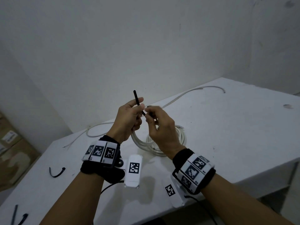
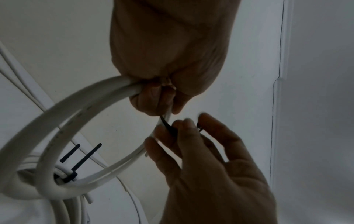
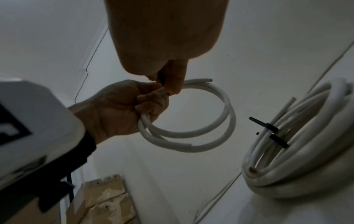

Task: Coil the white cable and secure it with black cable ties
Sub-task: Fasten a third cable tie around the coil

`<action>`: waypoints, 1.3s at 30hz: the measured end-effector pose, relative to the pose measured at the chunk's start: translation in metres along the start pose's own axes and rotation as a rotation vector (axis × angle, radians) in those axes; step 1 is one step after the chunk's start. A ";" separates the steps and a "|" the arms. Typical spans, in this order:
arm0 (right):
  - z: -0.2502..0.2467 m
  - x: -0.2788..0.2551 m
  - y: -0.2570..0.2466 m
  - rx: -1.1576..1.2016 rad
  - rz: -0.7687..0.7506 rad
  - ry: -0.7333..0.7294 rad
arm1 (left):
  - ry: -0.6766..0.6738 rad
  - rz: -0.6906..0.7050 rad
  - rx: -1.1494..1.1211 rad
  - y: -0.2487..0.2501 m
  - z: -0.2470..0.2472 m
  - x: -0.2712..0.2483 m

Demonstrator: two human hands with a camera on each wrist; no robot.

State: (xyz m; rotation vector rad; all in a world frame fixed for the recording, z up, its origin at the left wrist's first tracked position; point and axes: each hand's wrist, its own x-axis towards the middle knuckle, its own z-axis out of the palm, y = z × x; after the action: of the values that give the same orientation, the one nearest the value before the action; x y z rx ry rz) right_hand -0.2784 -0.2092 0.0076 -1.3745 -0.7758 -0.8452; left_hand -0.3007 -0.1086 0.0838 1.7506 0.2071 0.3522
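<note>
— Two hands on one thing? What do the fingers have?
— The left hand (image 1: 128, 120) is curled round a small coil (image 3: 201, 121) of white cable and pinches a black tie (image 1: 138, 102) against it between thumb and forefinger; the tie's free end sticks up past the fingertips. The right hand (image 1: 159, 127) pinches the tie's lower end with thumb and forefinger, its other fingers loosely bent.
— Where is the coil?
— Held up above the white table (image 1: 235, 127), hanging below the left fist as two loops.
— And beyond it?
— Just behind and below the coil, a bigger bundle (image 3: 298, 159) of white cable lies on the table, already bound with two black ties (image 3: 268, 128). Farther back, a loose cable (image 1: 186, 93) trails across the table. Left of the coil, toward the table's near edge, a spare tie (image 1: 56, 172) lies bent; cardboard boxes (image 1: 13, 153) stand beyond that edge.
</note>
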 end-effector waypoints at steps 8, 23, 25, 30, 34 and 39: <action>-0.017 0.020 -0.012 0.162 0.282 0.003 | 0.008 0.098 0.129 -0.008 0.001 -0.009; -0.028 0.033 -0.007 0.093 0.253 -0.067 | 0.034 0.230 0.293 -0.002 0.011 -0.014; -0.028 0.033 -0.006 0.089 0.254 -0.074 | 0.033 0.251 0.330 -0.002 0.012 -0.014; -0.030 0.031 -0.007 0.107 0.236 -0.033 | 0.046 0.254 0.339 -0.001 0.014 -0.014; -0.031 0.032 -0.007 0.125 0.256 -0.027 | 0.059 0.247 0.343 -0.002 0.016 -0.014; -0.033 0.031 -0.007 0.105 0.253 -0.056 | 0.054 0.258 0.371 -0.004 0.016 -0.014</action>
State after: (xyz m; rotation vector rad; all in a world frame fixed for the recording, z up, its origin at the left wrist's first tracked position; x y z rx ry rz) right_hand -0.2695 -0.2437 0.0360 -1.3725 -0.6627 -0.5634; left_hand -0.3080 -0.1268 0.0754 2.1426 0.0872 0.5773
